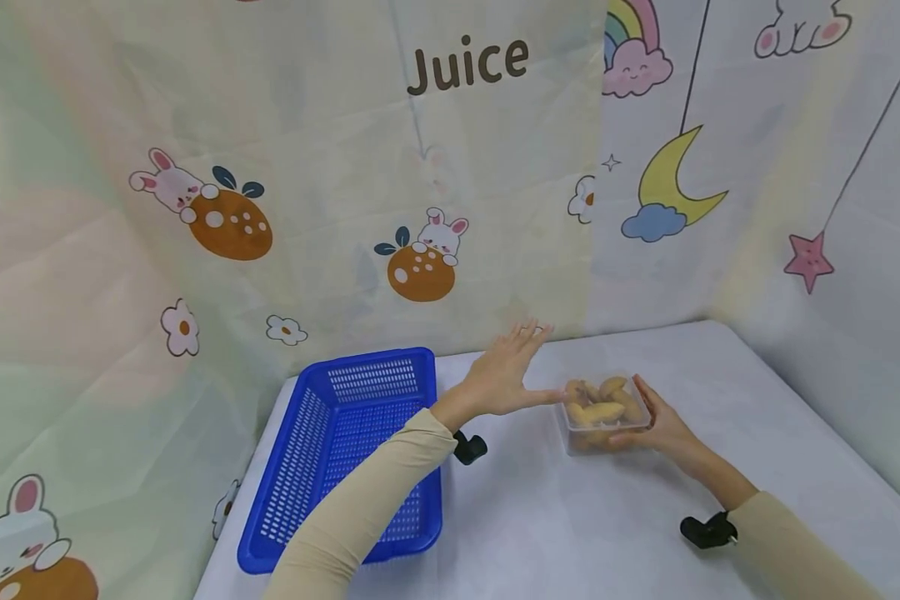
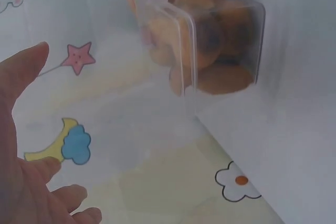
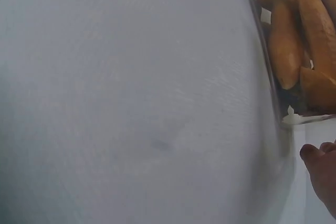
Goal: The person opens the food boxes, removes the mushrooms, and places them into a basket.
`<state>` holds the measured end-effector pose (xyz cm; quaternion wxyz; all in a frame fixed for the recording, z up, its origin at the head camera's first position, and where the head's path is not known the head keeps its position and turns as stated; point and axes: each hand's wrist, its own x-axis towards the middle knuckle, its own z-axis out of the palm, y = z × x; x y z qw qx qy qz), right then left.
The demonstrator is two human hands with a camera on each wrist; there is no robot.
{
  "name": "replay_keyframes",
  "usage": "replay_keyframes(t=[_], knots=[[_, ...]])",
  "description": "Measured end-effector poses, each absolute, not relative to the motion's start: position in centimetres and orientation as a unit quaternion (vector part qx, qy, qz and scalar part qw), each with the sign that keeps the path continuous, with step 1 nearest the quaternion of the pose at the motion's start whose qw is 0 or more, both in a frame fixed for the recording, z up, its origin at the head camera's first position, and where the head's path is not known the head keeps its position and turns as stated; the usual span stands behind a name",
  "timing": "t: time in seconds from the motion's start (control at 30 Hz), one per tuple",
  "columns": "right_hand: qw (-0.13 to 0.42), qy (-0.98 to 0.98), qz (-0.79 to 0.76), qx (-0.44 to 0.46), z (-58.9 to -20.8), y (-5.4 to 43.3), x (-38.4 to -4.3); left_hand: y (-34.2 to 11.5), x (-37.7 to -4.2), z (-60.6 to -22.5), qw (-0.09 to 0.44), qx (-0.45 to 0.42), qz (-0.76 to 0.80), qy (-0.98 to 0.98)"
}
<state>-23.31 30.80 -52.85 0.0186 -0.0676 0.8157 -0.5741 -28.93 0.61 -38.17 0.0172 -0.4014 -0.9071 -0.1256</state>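
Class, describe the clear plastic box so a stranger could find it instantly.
On the white table, look right of the blue basket. The right hand is at the clear plastic box. Unlike the perforated basket, it is smaller, see-through and contains tan pieces.

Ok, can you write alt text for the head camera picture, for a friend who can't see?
A person's right hand holds the side of a clear container of tan, bread-like pieces on a white table, while the left hand spreads its fingers, thumb close to the container. A blue basket stands at left, before a cartoon-printed backdrop.
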Motion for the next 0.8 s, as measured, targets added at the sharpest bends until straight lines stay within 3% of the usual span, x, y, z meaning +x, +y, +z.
replay_keyframes(t=[0.33, 0.5, 0.8], knots=[[-0.019, 0.801, -0.585, -0.127, -54.2, 28.8, -24.3, 4.2, -27.9, -40.0, 0.000, -0.427, -0.093, -0.900], [-0.013, 0.790, -0.599, -0.131, -54.8, 28.8, -24.4, 6.1, -27.3, -41.4, -0.013, -0.433, -0.080, -0.898], [0.002, 0.777, -0.617, -0.125, -54.6, 28.5, -24.5, 8.4, -26.0, -43.7, 0.040, -0.449, 0.013, -0.893]])
